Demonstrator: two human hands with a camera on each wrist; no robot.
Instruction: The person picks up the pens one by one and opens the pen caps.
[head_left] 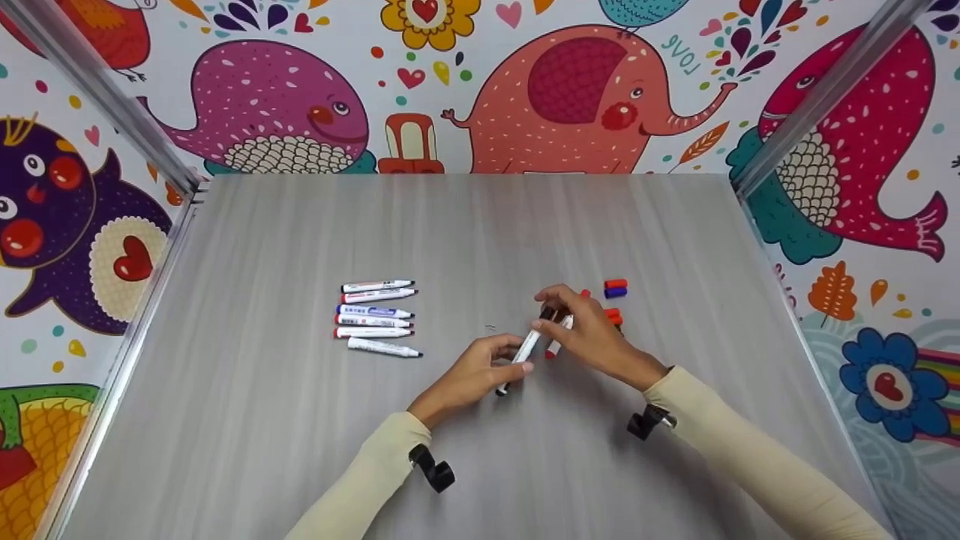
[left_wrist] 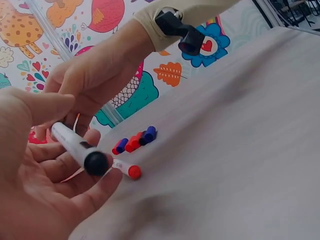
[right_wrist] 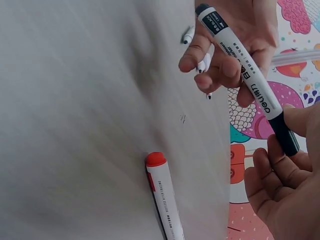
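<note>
My left hand (head_left: 471,373) holds the barrel of a white whiteboard marker (right_wrist: 245,72) between thumb and fingers. The black end plug of its barrel points down towards me. At the upper end, my right hand (head_left: 596,334) pinches the marker's dark cap (right_wrist: 285,136) between thumb and fingers. The cap sits on the barrel. Just beyond, partly hidden by the right hand in the head view, a white marker with a red end (right_wrist: 167,200) lies on the table.
Several uncapped markers (head_left: 375,332) lie in a rough column at the left, tips to the right. Loose caps, including a red cap (head_left: 616,284) and a blue cap (head_left: 616,293), lie beyond the right hand; others are partly covered by it. A patterned wall (head_left: 420,90) bounds the table's back.
</note>
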